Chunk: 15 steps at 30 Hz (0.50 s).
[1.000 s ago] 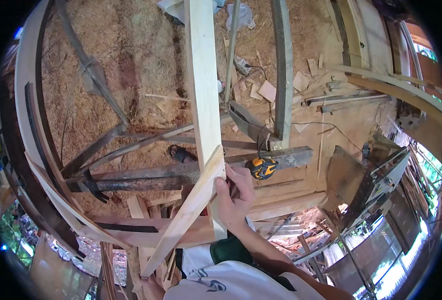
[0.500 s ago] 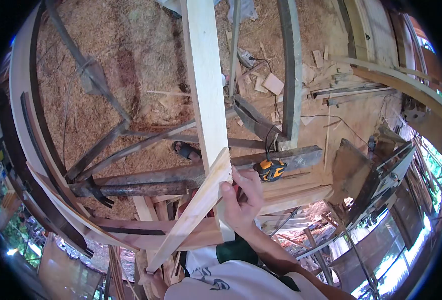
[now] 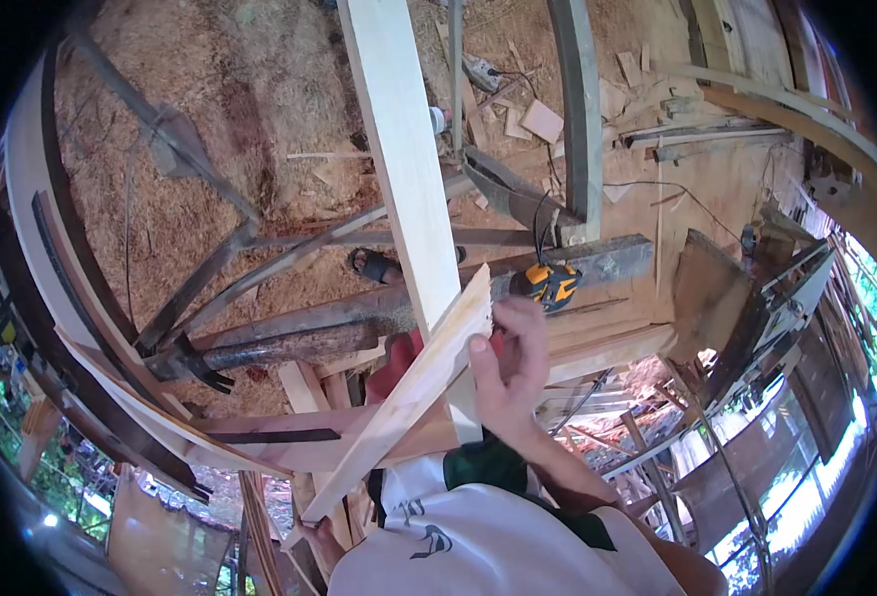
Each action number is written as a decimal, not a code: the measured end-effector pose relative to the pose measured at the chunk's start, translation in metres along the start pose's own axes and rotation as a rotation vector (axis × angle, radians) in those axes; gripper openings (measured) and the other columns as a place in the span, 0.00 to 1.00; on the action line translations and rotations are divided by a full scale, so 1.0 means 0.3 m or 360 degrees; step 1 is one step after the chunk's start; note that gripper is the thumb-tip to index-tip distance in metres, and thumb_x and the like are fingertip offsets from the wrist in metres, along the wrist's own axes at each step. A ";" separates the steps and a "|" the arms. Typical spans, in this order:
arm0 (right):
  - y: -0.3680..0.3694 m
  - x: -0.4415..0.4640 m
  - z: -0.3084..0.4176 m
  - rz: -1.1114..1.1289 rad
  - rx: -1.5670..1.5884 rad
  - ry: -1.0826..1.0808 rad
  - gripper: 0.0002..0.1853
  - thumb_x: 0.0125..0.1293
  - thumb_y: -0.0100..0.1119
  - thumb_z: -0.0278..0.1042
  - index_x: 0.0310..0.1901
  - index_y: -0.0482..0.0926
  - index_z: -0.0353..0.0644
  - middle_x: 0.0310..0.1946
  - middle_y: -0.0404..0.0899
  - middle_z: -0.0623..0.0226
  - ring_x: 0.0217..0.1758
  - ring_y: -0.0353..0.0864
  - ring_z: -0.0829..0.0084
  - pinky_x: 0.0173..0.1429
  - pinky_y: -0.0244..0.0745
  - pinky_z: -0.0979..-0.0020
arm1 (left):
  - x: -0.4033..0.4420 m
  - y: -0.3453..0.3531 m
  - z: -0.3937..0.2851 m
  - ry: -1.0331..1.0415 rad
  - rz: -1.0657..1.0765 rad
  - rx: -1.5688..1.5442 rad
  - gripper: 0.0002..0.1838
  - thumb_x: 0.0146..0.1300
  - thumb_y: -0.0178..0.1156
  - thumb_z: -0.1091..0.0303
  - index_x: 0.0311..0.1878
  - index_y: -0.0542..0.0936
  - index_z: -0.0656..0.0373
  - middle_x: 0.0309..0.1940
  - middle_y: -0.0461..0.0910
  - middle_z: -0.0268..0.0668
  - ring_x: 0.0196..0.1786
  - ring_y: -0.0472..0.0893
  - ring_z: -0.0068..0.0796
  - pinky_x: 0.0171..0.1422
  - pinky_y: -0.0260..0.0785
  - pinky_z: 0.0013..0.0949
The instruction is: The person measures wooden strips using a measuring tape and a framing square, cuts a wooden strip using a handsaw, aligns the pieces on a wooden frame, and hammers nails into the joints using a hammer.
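A short pale wooden board [image 3: 399, 405] lies diagonally in front of my body, crossing over a long pale plank [image 3: 399, 149] that runs away from me. My right hand [image 3: 514, 363] is at the board's jagged upper end, thumb and fingers closed around that edge. At the lower left end, my left hand [image 3: 321, 539] grips the board, partly hidden by it and by my shirt. A yellow and black tape measure [image 3: 552, 286] sits on a dark beam just beyond my right hand.
A hammer [image 3: 270, 350] rests on the left along a dark beam [image 3: 612, 260]. Grey frame bars [image 3: 580, 119] stand over the sawdust-covered floor [image 3: 210, 60]. Offcuts [image 3: 542, 121] and a cable lie at the back right. A curved plank [image 3: 26, 219] borders the left.
The diagonal board and both my hands have shifted right in the view. Its upper end now sits to the right of the long plank's edge. The surroundings have shifted slightly with the camera.
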State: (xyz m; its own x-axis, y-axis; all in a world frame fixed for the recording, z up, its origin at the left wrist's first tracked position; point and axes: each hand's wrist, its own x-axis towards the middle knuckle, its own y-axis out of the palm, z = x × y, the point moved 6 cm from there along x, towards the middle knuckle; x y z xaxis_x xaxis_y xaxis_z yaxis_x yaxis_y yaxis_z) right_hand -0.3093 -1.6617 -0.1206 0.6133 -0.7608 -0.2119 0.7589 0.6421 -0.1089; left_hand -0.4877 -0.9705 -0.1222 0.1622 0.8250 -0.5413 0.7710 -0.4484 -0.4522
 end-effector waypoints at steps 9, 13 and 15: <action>0.141 0.432 0.159 0.1200 -0.1208 -0.0072 0.63 0.48 0.82 0.47 0.79 0.50 0.36 0.75 0.59 0.42 0.76 0.62 0.45 0.75 0.64 0.51 | 0.009 0.004 -0.049 0.0017 0.0057 -0.0018 0.26 0.71 0.53 0.54 0.59 0.73 0.68 0.54 0.81 0.47 0.55 0.83 0.46 0.61 0.79 0.46; 0.186 0.678 0.193 0.0531 -0.1058 -0.0470 0.51 0.50 0.80 0.51 0.73 0.65 0.41 0.56 0.80 0.45 0.60 0.80 0.46 0.66 0.75 0.53 | 0.008 0.014 -0.060 0.0012 0.0065 -0.0037 0.25 0.70 0.53 0.54 0.59 0.74 0.68 0.54 0.81 0.47 0.54 0.84 0.46 0.61 0.79 0.46; 0.163 0.732 0.287 0.0136 -0.0746 -0.0555 0.23 0.59 0.72 0.43 0.50 0.79 0.37 0.52 0.79 0.48 0.55 0.80 0.48 0.64 0.72 0.53 | 0.009 0.018 -0.068 0.0012 0.0068 -0.0047 0.25 0.70 0.53 0.54 0.59 0.74 0.68 0.54 0.81 0.47 0.54 0.84 0.46 0.61 0.79 0.46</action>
State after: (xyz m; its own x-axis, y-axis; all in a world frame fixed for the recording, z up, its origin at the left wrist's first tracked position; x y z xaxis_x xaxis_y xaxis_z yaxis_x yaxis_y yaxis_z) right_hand -0.1188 -1.8055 -0.0890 0.7641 -0.6395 0.0842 0.5745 0.6152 -0.5399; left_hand -0.4705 -0.9637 -0.1116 0.1999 0.8078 -0.5545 0.7811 -0.4731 -0.4076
